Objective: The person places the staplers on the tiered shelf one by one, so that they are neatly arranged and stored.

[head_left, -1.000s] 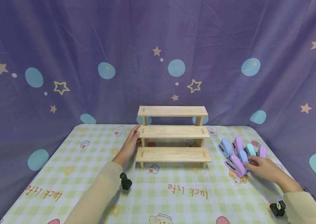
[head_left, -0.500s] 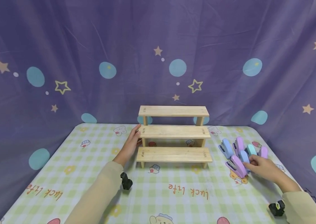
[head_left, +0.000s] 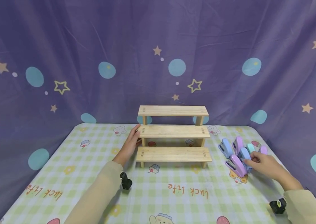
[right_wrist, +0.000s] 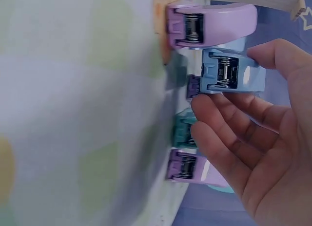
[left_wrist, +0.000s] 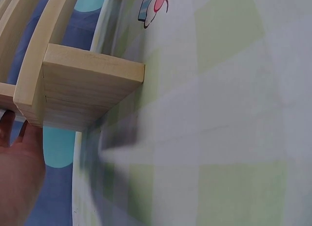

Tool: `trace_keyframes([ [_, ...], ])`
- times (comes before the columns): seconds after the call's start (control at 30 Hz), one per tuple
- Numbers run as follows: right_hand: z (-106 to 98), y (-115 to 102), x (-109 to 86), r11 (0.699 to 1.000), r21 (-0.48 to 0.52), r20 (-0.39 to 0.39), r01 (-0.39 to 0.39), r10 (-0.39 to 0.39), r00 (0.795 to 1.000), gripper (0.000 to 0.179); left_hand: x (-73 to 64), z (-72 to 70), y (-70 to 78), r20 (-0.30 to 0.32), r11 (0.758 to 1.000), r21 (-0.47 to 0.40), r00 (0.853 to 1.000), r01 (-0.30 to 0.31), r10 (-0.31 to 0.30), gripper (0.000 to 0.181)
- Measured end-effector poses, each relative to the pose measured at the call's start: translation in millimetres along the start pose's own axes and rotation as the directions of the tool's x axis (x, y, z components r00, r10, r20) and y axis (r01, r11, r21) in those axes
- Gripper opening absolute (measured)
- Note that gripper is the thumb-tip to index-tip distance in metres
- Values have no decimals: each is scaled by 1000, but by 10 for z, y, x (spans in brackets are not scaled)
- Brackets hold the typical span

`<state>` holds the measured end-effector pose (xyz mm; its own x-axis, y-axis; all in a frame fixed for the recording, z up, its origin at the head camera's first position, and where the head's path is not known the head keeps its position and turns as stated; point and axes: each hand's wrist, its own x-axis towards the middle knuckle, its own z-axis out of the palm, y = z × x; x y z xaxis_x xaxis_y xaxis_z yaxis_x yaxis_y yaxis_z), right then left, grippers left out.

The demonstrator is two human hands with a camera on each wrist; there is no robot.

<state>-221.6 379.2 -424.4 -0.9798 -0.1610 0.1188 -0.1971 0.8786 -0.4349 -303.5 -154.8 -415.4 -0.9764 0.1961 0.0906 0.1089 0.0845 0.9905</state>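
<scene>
A light wooden three-step display stand [head_left: 173, 132] stands on the table. My left hand [head_left: 130, 143] holds its left side near the middle step; in the left wrist view, fingertips [left_wrist: 30, 133] meet the wood and some of the grasp is hidden. At the right, my right hand [head_left: 264, 165] pinches a blue stapler [head_left: 244, 154] between thumb and fingers. The right wrist view shows this blue stapler [right_wrist: 231, 72] tilted and apart from the cloth. Beside it are a purple stapler [head_left: 236, 166], another blue stapler [head_left: 225, 148] and a teal stapler [head_left: 250, 148].
More purple staplers, one behind [head_left: 238, 143] and one at the far right [head_left: 263, 150], belong to the same cluster. A green checked cloth [head_left: 90, 180] covers the table. A purple curtain [head_left: 135, 77] hangs behind the stand.
The right hand has raised the blue stapler slightly from among the others. The left hand stays at the stand.
</scene>
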Motion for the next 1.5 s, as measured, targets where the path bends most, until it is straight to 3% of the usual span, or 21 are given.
trace_keyframes([
  [0.17, -116, -87, 33, 1000, -8, -20, 11, -11, 1000, 27, 40, -19, -128, -6, 1000, 19, 1000, -24, 24, 52],
  [0.5, -306, -369, 165, 998, -1, -123, 70, -70, 990, 21, 52, -5, -137, -19, 999, 21, 999, -39, 39, 52],
  [0.93, -363, -829, 452, 992, 33, -244, 123, -111, 963, 25, 47, -1, -122, -13, 999, 22, 999, -47, 47, 52],
  [1.2, -310, -1154, 663, 974, 102, -271, 203, -169, 948, 23, 54, -7, -141, -15, 999, 13, 999, -41, 41, 52],
  [1.5, -192, -1522, 952, 952, 178, -227, 251, -208, 951, 27, 47, 0, -149, -11, 999, 19, 999, -40, 40, 54],
])
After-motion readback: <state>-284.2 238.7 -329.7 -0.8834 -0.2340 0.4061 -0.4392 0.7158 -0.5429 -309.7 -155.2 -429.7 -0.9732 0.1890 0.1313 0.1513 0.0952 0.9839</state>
